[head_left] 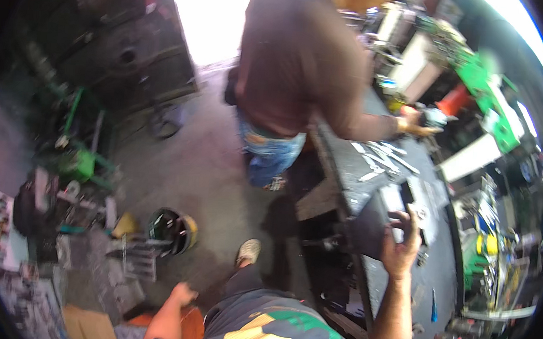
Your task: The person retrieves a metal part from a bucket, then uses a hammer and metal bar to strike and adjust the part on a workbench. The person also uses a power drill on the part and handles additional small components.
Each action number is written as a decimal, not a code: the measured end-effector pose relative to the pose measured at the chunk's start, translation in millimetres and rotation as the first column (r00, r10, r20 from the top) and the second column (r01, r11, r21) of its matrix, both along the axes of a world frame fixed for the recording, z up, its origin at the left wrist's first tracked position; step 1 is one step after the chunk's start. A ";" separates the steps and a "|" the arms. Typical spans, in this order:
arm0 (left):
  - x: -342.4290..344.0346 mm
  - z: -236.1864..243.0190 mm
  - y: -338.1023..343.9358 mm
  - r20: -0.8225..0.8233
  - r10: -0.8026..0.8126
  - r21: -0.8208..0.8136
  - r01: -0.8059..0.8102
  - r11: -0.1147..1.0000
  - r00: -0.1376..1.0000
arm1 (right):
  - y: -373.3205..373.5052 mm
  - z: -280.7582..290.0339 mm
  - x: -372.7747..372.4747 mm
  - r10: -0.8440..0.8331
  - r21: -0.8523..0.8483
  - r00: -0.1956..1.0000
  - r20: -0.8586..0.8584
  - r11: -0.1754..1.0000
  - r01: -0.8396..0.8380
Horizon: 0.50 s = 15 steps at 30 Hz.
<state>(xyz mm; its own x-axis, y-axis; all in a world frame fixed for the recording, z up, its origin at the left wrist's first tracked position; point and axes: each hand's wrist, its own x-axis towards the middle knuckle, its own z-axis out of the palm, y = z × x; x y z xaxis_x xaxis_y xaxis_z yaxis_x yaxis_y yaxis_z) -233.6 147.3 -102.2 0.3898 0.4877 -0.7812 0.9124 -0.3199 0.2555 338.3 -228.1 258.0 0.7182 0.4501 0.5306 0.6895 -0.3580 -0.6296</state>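
My right hand (402,245) is raised over the dark workbench (439,265), its fingers bent but apart and nothing seen in them. Just beyond its fingertips lie a small black block (406,192) and a pale flat piece (391,199). Further along the bench, several silver wrenches or similar long metal tools (384,158) lie in a loose pile. Low at my left side hangs my left hand (181,294), above the floor and away from the bench; blur hides how its fingers are set.
A co-worker (299,63) stands ahead at the bench, one hand (418,125) at a grey and orange power tool (432,118). On the floor to the left stand a black bucket (174,231) and a metal grate (139,261). A blue-handled tool (434,305) lies on the near bench.
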 end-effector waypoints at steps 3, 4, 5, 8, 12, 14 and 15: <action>119.0 42.6 38.2 0.370 0.039 0.112 -0.086 0.990 0.928 | 1.4 -14.8 10.9 -0.094 -0.147 0.995 0.041 0.984 0.099; 151.3 64.2 47.7 0.433 0.143 0.036 -0.176 0.984 0.890 | 0.5 -17.1 8.9 -0.128 -0.131 0.989 -0.079 0.985 0.117; 176.0 80.0 59.0 0.427 0.203 -0.035 -0.208 0.977 0.881 | -5.8 -22.4 12.5 -0.106 -0.116 0.987 -0.120 0.989 0.092; 205.8 91.2 57.5 0.573 0.419 -0.269 -0.322 0.908 0.704 | 4.1 -12.9 12.5 -0.155 -0.191 0.982 -0.104 0.972 0.133; 185.3 78.4 39.9 0.558 0.422 -0.190 -0.385 0.903 0.715 | 1.3 -21.3 19.0 -0.082 -0.206 0.997 0.000 0.975 0.081; 138.0 49.1 14.3 0.489 0.296 0.068 -0.374 0.925 0.820 | 6.4 -20.1 18.3 -0.074 -0.227 0.997 0.008 0.971 0.074; 108.9 36.4 -3.0 0.416 0.326 0.072 -0.388 0.919 0.849 | 9.1 -15.4 15.4 -0.073 -0.263 0.996 0.043 0.961 0.082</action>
